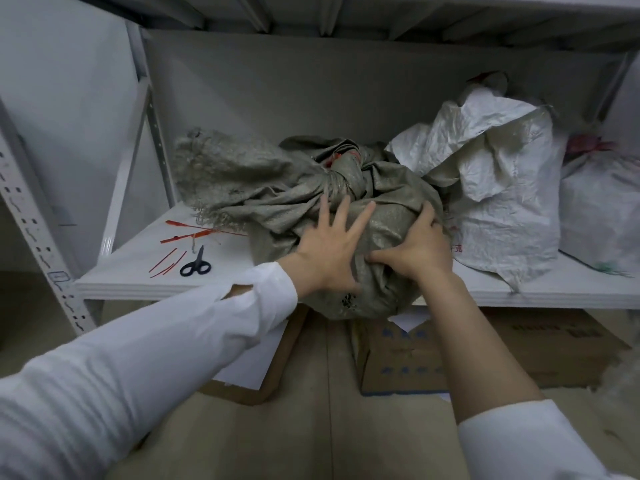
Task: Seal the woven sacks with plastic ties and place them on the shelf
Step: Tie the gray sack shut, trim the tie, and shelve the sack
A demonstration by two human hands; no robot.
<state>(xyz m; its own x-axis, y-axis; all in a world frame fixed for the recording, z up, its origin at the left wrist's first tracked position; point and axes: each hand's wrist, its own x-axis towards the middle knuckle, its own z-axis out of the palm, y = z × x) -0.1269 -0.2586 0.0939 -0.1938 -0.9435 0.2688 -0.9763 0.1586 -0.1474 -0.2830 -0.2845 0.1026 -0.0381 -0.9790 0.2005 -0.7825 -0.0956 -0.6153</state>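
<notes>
Grey woven sack (391, 199), tied, overhanging shelf (138, 268): placing step. Left hand (332, 251) fingers spread; right hand (419, 247) fingers clamped on it. Next: push inward.

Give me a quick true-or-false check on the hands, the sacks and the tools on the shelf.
1. Both hands are on the grey-green sack. True: the left hand lies spread flat on it and the right hand grips its side.
2. The scissors lie on top of that sack. False: they lie on the shelf, left of it.
3. The grey-green sack overhangs the shelf's front edge. True.
4. The left hand holds a red tie. False: the red ties lie on the shelf by the scissors.
5. The white sack stands left of the grey-green one. False: it is on its right.
</notes>
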